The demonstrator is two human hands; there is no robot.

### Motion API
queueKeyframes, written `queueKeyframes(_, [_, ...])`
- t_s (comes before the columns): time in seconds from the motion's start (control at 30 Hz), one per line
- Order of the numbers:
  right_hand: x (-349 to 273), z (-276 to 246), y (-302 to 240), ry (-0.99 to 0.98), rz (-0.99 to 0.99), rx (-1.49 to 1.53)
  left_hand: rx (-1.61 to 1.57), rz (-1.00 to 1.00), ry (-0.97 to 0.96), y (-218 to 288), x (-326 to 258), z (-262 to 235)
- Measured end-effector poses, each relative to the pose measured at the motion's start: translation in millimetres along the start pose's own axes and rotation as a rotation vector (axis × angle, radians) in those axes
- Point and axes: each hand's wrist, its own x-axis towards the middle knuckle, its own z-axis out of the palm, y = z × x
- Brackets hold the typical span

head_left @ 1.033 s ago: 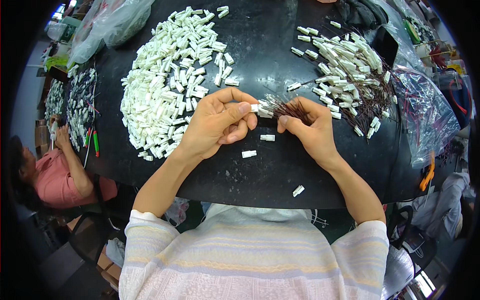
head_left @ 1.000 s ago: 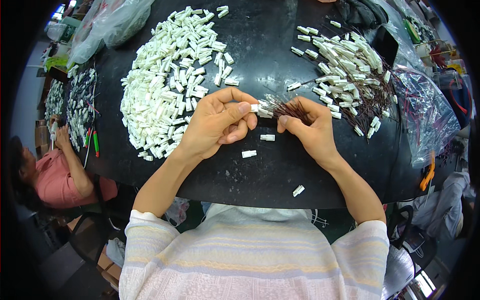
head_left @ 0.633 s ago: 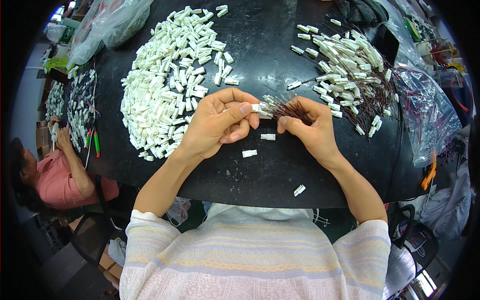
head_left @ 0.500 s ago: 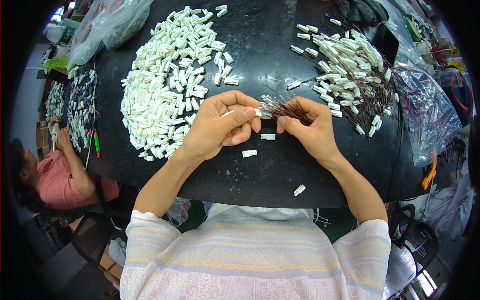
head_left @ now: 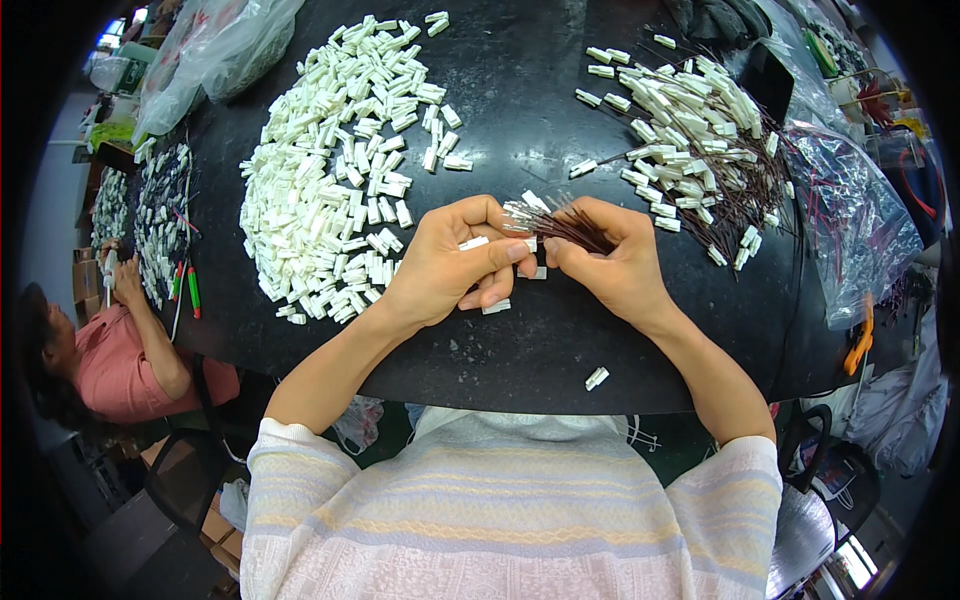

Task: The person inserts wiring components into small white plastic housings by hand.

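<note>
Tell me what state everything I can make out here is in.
Left hand, closed around white connectors
Right hand, closed around brown wires
Brown wires, bunched, silvery ends splayed
Left heap, loose connectors, scattered at its edge
Right heap, connectors and brown wires, tangled
Clear plastic bag, crumpled
Stray connector, lying alone

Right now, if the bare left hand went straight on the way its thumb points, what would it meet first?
Most likely the bundle of thin brown wires gripped in the bare right hand, though that hand lies almost as near; depth is unclear in this single view.
</note>
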Motion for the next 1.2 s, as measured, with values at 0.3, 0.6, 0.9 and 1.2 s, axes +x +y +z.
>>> queueKeyframes(0.3, [6.4, -5.5, -4.6, 0.098, 0.066, 0.236, -0.306, -0.005, 0.015, 16.1, 2.1, -14.7])
queueKeyframes(0.6, [6.0, -3.8, -8.7, 0.106, 0.091, 0.257, -0.273, 0.051, 0.019, 29.9, -4.3, -15.7])
queueKeyframes(0.9, [5.1, -4.0, -10.0, 0.067, 0.069, 0.22, 0.049, 0.022, -0.038, 20.9, -7.9, -18.8])
queueKeyframes(1.2, [2.8, 0.3, -7.0, 0.105, 0.06, 0.217, -0.156, -0.048, -0.076, 18.6, -5.2, -13.9])
